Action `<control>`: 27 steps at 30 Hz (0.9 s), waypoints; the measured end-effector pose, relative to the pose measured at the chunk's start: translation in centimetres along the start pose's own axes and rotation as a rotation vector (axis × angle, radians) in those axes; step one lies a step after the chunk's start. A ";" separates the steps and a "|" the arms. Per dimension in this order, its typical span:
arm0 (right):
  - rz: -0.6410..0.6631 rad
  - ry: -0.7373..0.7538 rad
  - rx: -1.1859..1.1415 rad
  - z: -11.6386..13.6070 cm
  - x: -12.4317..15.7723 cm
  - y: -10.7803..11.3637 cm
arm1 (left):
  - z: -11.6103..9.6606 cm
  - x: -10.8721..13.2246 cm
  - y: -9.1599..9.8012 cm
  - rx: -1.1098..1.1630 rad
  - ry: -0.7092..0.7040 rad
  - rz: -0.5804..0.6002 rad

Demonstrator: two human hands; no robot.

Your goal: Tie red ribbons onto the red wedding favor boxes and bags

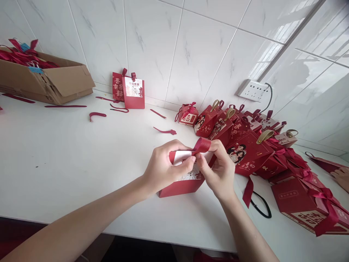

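Observation:
A red gift box (pixel 178 188) with a white printed panel stands upright on the table before me. A dark red strap (pixel 202 145) forms a loop at its top edge. My left hand (pixel 162 165) is closed on the top of the box, its thumb pressing in front near the foot of the strap. With thumb and fingers closed, my right hand (pixel 220 174) pinches the strap at the loop's right side and base. Both thumb tips nearly meet there. The fingers behind the box are partly hidden, and so is whatever fastens the strap.
Several finished red boxes (pixel 249 154) crowd the right side. Two flat-looking boxes (pixel 134 95) lean on the tiled wall. Loose straps (pixel 97 115) lie on the white table (pixel 81 160). A cardboard box (pixel 69 82) of ribbons sits left. Another person's hand (pixel 342 177) shows far right.

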State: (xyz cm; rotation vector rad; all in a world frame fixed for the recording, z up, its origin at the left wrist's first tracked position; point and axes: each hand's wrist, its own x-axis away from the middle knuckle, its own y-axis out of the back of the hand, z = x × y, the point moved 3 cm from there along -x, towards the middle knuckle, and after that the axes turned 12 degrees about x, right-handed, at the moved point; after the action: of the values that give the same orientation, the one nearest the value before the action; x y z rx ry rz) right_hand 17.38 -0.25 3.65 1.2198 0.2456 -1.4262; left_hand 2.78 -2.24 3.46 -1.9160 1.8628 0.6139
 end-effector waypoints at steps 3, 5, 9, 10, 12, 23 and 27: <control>-0.002 0.012 -0.010 0.0 0.0 0.0 | -0.1 -0.1 0.0 0.003 -0.002 0.006; -0.002 0.015 -0.020 0.0 0.0 0.1 | -0.1 -0.1 0.0 0.003 0.002 0.003; -0.006 0.013 -0.034 0.0 0.0 0.1 | 0.0 -0.3 0.0 0.008 -0.006 0.012; -0.005 0.010 -0.035 0.0 0.0 0.1 | 0.0 -0.3 0.0 0.012 -0.009 0.020; -0.002 0.003 -0.035 0.0 0.0 0.1 | 0.0 -0.3 0.0 0.023 -0.017 0.038; 0.016 -0.027 -0.032 -0.1 0.0 0.0 | 0.0 -0.3 0.1 0.030 -0.041 0.067; 0.020 -0.022 -0.045 -0.1 -0.1 0.0 | 0.1 -0.3 0.1 0.010 -0.061 0.043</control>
State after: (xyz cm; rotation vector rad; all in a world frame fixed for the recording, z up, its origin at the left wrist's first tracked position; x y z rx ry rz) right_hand 17.39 -0.18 3.67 1.1665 0.2484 -1.4089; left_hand 2.67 -1.97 3.57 -1.8344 1.8700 0.6681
